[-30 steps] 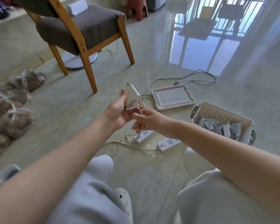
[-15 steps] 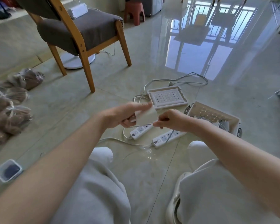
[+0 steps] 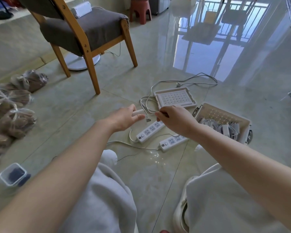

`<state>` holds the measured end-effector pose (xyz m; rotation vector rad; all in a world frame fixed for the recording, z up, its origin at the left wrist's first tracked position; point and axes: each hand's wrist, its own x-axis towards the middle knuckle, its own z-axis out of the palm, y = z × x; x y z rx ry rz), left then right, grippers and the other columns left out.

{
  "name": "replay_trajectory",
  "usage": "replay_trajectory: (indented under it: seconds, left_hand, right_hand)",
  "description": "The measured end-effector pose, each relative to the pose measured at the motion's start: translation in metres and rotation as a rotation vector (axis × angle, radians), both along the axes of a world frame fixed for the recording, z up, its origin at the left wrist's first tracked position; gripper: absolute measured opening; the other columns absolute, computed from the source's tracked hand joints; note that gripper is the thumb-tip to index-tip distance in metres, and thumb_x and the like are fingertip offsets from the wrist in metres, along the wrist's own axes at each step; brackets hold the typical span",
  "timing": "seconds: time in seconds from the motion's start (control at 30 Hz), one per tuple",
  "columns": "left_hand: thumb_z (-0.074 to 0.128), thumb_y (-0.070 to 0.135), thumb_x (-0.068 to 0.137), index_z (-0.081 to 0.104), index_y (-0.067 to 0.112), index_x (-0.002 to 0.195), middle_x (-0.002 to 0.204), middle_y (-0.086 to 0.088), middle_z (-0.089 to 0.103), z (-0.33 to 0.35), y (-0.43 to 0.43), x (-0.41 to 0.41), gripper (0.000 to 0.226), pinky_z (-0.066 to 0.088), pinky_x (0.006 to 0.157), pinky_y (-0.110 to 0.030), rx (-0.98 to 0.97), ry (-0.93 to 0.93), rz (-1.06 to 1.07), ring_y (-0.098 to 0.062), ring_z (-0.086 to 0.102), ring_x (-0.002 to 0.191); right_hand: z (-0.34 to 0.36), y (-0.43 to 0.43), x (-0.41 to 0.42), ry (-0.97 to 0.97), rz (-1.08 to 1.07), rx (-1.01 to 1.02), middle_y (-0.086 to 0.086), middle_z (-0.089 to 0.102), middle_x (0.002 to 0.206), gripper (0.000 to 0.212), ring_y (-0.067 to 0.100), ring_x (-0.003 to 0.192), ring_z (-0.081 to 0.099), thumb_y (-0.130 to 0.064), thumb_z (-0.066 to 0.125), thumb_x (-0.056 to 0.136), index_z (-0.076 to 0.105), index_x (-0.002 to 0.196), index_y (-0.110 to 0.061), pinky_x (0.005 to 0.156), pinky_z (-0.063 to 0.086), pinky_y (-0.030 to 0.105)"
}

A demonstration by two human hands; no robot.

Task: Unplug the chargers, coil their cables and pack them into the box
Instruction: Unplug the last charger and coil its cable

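Note:
My left hand grips a white charger, mostly hidden by the fingers. My right hand pinches its thin white cable a short way to the right, above the floor. Below them lie two white power strips. The beige box stands open at the right, with several coiled white chargers inside. Its lid lies flat on the floor behind my hands.
A wooden chair stands at the back left, a fan base under it. Tied plastic bags lie along the left. A small clear container sits near my left knee. Loose white cable loops behind the lid.
Both hands have lowered and moved apart; the charger, held upright earlier, now lies sideways in my left hand, and my right hand has drawn the cable out to the right.

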<state>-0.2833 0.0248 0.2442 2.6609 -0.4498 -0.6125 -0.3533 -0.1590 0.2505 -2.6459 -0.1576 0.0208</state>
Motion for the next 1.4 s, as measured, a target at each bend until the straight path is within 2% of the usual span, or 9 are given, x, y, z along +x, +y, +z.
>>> replay_trajectory:
  seconds: [0.17, 0.4, 0.5, 0.67, 0.8, 0.93, 1.07, 1.2, 1.4]
  left_hand:
    - [0.041, 0.048, 0.097, 0.039, 0.008, 0.117, 0.117, -0.014, 0.056, 0.0, -0.006, -0.002, 0.044, 0.052, 0.077, -0.039, 0.119, -0.062, 0.119, -0.035, 0.063, 0.091]
    - [0.036, 0.039, 0.101, 0.048, -0.006, 0.106, 0.072, -0.017, 0.057, 0.008, -0.02, -0.002, 0.046, 0.049, 0.04, -0.026, -0.483, 0.333, 0.427, -0.017, 0.059, 0.04]
    - [0.027, 0.035, 0.104, 0.052, 0.007, 0.088, 0.074, -0.014, 0.055, 0.017, -0.026, -0.009, 0.041, 0.048, 0.049, -0.031, -0.694, 0.477, 0.492, -0.022, 0.061, 0.051]
    - [0.023, 0.033, 0.105, 0.048, 0.009, 0.101, 0.085, -0.02, 0.057, 0.025, -0.029, -0.013, 0.035, 0.048, 0.058, -0.038, -0.942, 0.625, 0.626, -0.03, 0.061, 0.064]
    - [0.026, 0.032, 0.104, 0.051, 0.004, 0.095, 0.083, -0.02, 0.054, 0.027, -0.03, -0.016, 0.038, 0.05, 0.076, -0.049, -1.114, 0.704, 0.727, -0.03, 0.06, 0.063]
    - [0.031, 0.033, 0.103, 0.054, 0.003, 0.094, 0.079, -0.015, 0.052, 0.026, -0.028, -0.023, 0.039, 0.059, 0.057, -0.043, -1.28, 0.79, 0.883, -0.024, 0.056, 0.06]
    - [0.031, 0.026, 0.103, 0.053, 0.002, 0.087, 0.073, -0.014, 0.051, 0.024, -0.024, -0.03, 0.036, 0.055, 0.069, -0.045, -1.437, 0.782, 0.983, -0.02, 0.048, 0.052]
    - [0.034, 0.029, 0.101, 0.056, 0.004, 0.084, 0.062, -0.01, 0.052, 0.026, -0.02, -0.036, 0.037, 0.054, 0.045, -0.027, -1.46, 0.797, 0.988, -0.016, 0.044, 0.037]
    - [0.039, 0.038, 0.097, 0.053, 0.013, 0.074, 0.056, -0.001, 0.04, 0.033, -0.007, -0.041, 0.037, 0.025, 0.035, -0.014, -1.147, 0.76, 0.613, -0.009, 0.03, 0.035]
  right_hand:
    - [0.0, 0.02, -0.011, 0.05, 0.104, 0.138, -0.015, 0.044, 0.061, 0.029, 0.002, 0.052, 0.04, -0.027, 0.036, 0.099, 0.063, 0.095, -0.019, 0.057, 0.028, 0.025]
    - [-0.019, 0.043, -0.027, 0.019, 0.23, 0.172, 0.006, 0.05, 0.072, 0.023, 0.028, 0.064, 0.046, -0.019, 0.033, 0.099, 0.052, 0.109, -0.011, 0.064, 0.04, 0.042]
    - [-0.019, 0.042, -0.027, 0.053, 0.273, 0.192, 0.005, 0.049, 0.077, 0.025, 0.027, 0.067, 0.046, -0.01, 0.035, 0.097, 0.049, 0.117, -0.008, 0.067, 0.04, 0.04]
    - [-0.02, 0.03, -0.023, 0.163, 0.267, 0.223, -0.016, 0.041, 0.068, 0.028, 0.006, 0.057, 0.04, -0.005, 0.032, 0.098, 0.046, 0.123, -0.008, 0.058, 0.03, 0.017]
    - [-0.019, 0.025, -0.02, 0.161, 0.263, 0.278, -0.007, 0.05, 0.067, 0.022, 0.002, 0.053, 0.045, -0.013, 0.032, 0.1, 0.05, 0.11, -0.02, 0.055, 0.034, 0.008]
    - [-0.016, 0.028, -0.023, 0.083, 0.279, 0.305, -0.013, 0.056, 0.064, 0.023, -0.001, 0.052, 0.048, -0.017, 0.041, 0.099, 0.062, 0.11, -0.018, 0.058, 0.035, 0.006]
    - [-0.014, 0.037, -0.034, 0.174, 0.285, 0.425, -0.006, 0.063, 0.065, 0.024, 0.004, 0.051, 0.048, -0.019, 0.042, 0.099, 0.064, 0.108, -0.018, 0.054, 0.037, 0.008]
    - [-0.021, 0.043, -0.037, 0.31, 0.299, 0.411, 0.0, 0.063, 0.066, 0.028, 0.022, 0.064, 0.058, -0.02, 0.039, 0.099, 0.063, 0.091, -0.008, 0.06, 0.043, 0.012]
    - [-0.032, 0.024, -0.026, 0.433, 0.374, 0.014, -0.008, 0.057, 0.068, 0.029, 0.011, 0.067, 0.054, -0.025, 0.038, 0.099, 0.06, 0.08, -0.019, 0.073, 0.045, 0.027]
